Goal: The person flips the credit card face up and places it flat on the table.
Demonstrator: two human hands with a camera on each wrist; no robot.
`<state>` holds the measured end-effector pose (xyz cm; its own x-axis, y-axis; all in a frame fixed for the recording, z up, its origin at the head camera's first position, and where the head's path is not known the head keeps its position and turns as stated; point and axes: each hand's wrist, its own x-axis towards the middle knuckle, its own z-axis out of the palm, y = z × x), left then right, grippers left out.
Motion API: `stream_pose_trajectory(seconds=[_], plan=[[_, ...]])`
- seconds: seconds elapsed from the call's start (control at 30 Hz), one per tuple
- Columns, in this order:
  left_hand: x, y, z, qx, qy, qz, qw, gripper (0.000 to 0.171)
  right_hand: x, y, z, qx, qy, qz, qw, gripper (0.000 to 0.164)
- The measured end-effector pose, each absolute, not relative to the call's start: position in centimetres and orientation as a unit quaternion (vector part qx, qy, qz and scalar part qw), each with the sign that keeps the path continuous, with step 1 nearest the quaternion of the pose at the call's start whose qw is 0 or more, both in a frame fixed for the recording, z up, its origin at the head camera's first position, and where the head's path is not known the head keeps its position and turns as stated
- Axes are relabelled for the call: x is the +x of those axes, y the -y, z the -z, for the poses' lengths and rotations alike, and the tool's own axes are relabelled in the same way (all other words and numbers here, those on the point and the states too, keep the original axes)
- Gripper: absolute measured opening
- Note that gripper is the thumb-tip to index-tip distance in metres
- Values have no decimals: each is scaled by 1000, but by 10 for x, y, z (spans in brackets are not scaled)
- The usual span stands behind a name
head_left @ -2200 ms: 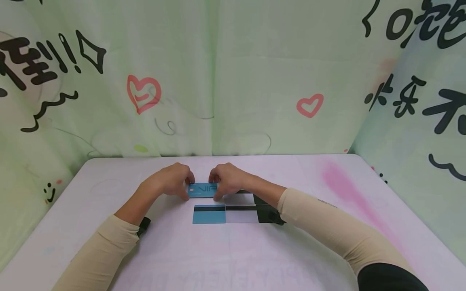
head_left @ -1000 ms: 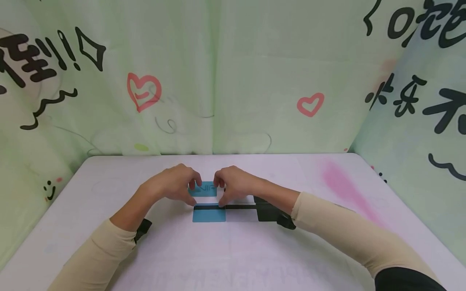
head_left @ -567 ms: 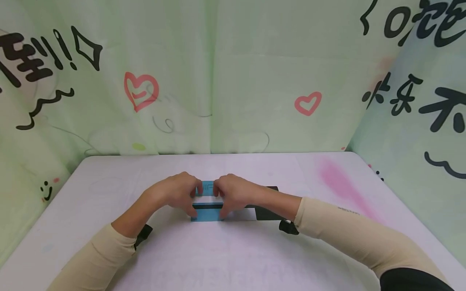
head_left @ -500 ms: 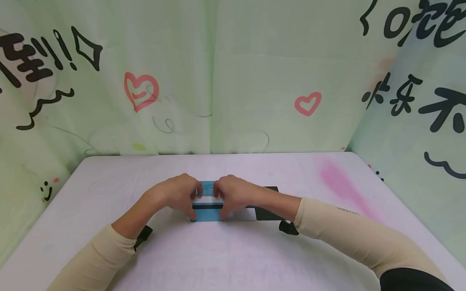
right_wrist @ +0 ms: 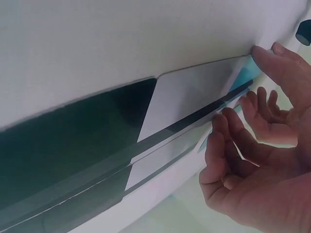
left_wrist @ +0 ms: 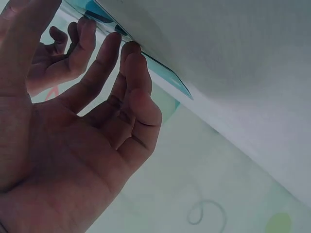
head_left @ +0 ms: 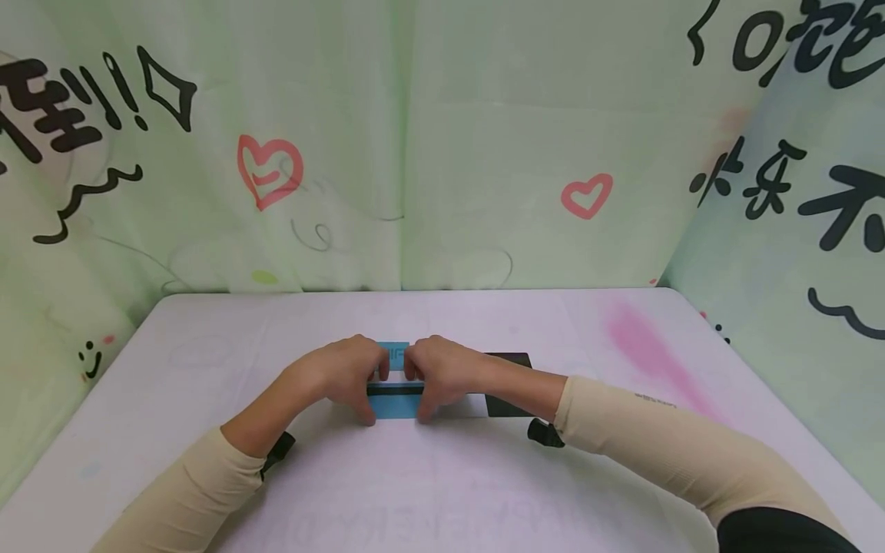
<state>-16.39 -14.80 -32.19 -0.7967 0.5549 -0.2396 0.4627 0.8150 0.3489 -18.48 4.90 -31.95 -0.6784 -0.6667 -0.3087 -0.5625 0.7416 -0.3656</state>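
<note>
Near the table's middle lies a blue card with a black stripe (head_left: 396, 407). My left hand (head_left: 349, 375) holds its left end, thumb at the near edge and fingers bent toward the far edge. At the right end my right hand (head_left: 449, 372) does the same; the right wrist view shows its thumb (right_wrist: 277, 65) on the card's near corner. Just behind lies a blue VIP card (head_left: 396, 353), its sides partly covered by the hands. A pale card (right_wrist: 194, 92) adjoins the striped blue one on the right, followed by a black card (right_wrist: 82, 121).
A second black card (head_left: 515, 358) lies in the far row, partly beneath my right forearm. The white table (head_left: 435, 491) ends at a pale green curtain (head_left: 484, 153) with drawn hearts and characters.
Both hands have let go of the VIP card and come toward me, down to the striped blue card in the near row. Over the last half second they barely move.
</note>
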Motion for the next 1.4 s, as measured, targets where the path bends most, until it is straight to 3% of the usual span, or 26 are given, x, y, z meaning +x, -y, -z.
stream_pose_trajectory(seconds=[0.3, 1.4], plan=[[-164, 145, 320, 271, -936, -135, 180, 42, -186, -49, 321, -344, -906, 130, 209, 39], [-158, 144, 322, 235, -943, -137, 192, 43, -181, -47, 327, -344, -912, 106, 196, 46]])
